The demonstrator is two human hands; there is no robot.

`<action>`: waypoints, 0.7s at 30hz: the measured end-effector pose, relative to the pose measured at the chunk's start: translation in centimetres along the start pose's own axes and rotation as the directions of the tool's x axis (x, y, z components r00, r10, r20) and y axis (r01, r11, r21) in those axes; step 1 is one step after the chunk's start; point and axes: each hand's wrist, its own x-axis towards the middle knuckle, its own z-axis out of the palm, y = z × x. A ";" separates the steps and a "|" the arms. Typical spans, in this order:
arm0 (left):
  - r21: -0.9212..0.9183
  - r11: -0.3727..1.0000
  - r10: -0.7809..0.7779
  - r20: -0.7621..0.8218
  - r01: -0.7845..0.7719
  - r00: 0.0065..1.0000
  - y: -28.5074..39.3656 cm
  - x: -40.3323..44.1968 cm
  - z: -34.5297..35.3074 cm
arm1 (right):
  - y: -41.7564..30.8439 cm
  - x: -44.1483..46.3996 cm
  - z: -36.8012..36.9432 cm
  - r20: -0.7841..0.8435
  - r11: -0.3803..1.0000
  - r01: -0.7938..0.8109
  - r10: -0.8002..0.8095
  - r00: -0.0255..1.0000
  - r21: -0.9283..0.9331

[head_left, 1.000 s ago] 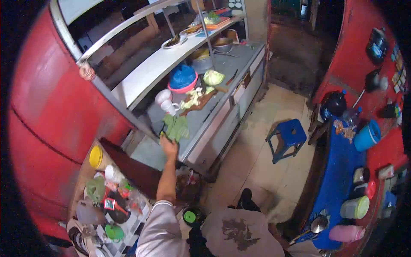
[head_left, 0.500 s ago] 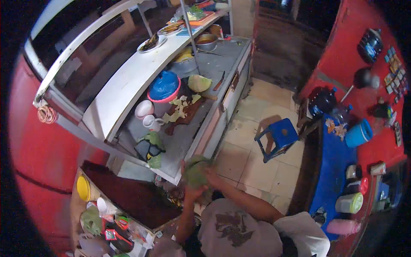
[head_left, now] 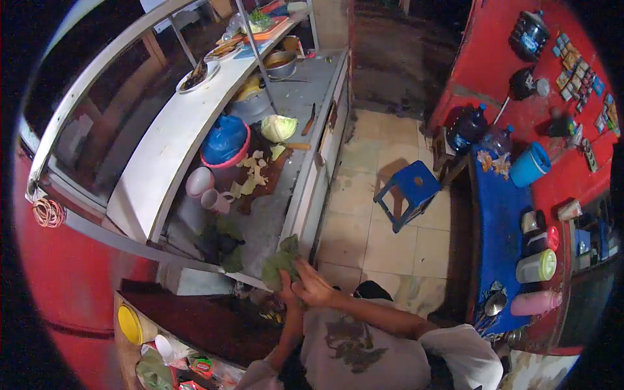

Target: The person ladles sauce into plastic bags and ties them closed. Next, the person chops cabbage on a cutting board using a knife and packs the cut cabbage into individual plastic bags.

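1. Both hands meet at the green cloth, held up by the counter's near corner
2. The left hand grips its lower part with bent fingers; the right hand lies against it, fingers extended, whether pinching I cannot tell
3. On the counter, a dark and green bundle lies near the cloth, with a mug and chopped pieces farther back
4. The cabbage sits beyond the pieces, near the knife
5. A metal post stands in front of the shelf, partly blocking the view
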 end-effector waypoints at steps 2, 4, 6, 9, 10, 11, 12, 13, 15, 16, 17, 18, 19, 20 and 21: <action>0.105 0.994 -0.019 0.025 0.017 0.999 1.8 -0.9 1.6 | -1.6 1.8 -3.0 0.089 0.970 -0.207 0.196 0.976 0.130; 0.122 0.993 -0.019 0.079 0.010 0.997 2.3 -0.7 1.8 | -1.8 2.1 -3.8 0.218 0.879 -0.415 0.369 0.904 0.235; 0.095 0.995 -0.002 0.172 -0.015 0.985 2.6 -0.2 1.2 | -1.4 2.1 -3.1 0.173 0.896 -0.400 0.370 0.913 0.193; 0.060 0.997 0.024 0.236 -0.039 0.972 2.0 0.4 -0.2 | -1.2 1.1 -0.2 0.070 0.946 -0.271 0.263 0.962 0.175; -0.026 0.997 0.068 0.040 -0.067 0.997 0.6 1.5 -1.0 | -0.9 1.1 0.3 0.088 0.947 -0.266 0.254 0.963 0.178; -0.105 0.988 0.093 -0.162 -0.111 0.982 -0.8 2.5 -2.2 | -0.5 1.1 0.8 0.212 0.960 -0.262 0.238 0.948 0.095; -0.106 0.987 0.102 -0.183 -0.123 0.978 -2.6 3.7 -3.9 | -0.8 1.6 0.9 0.281 0.966 -0.253 0.227 0.932 0.057; 0.107 0.965 0.259 -0.263 -0.238 0.930 -4.6 5.0 -5.9 | -1.2 2.1 0.9 0.349 0.971 -0.237 0.216 0.912 0.020; 0.326 0.891 0.420 -0.322 -0.317 0.849 -5.0 5.6 -7.5 | -2.8 4.0 0.3 0.556 0.803 -0.591 0.460 0.692 0.071; 0.535 0.832 0.421 -0.440 -0.144 0.793 -4.3 5.5 -7.7 | -3.1 4.4 0.5 0.619 0.719 -0.693 0.518 0.590 0.059; 0.619 0.784 0.432 -0.493 -0.045 0.755 -3.5 6.6 -8.5 | -2.4 4.1 1.5 0.437 0.902 -0.405 0.306 0.846 0.151; 0.680 0.730 0.442 -0.543 0.066 0.714 -3.0 7.8 -9.4 | -1.8 4.0 2.0 0.221 0.984 -0.066 0.028 0.975 0.166; 0.703 0.712 0.500 -0.508 0.002 0.701 0.8 8.1 -7.5 | -1.3 4.4 1.8 0.225 0.984 -0.072 0.033 0.974 0.166; 0.696 0.701 0.573 -0.420 -0.155 0.704 4.7 8.4 -5.3 | -0.7 4.9 1.3 0.296 0.991 -0.054 0.016 0.955 0.121; 0.680 0.669 0.635 -0.312 -0.301 0.707 9.3 8.6 -2.0 | 0.0 5.5 0.7 0.362 0.997 -0.028 -0.002 0.932 0.077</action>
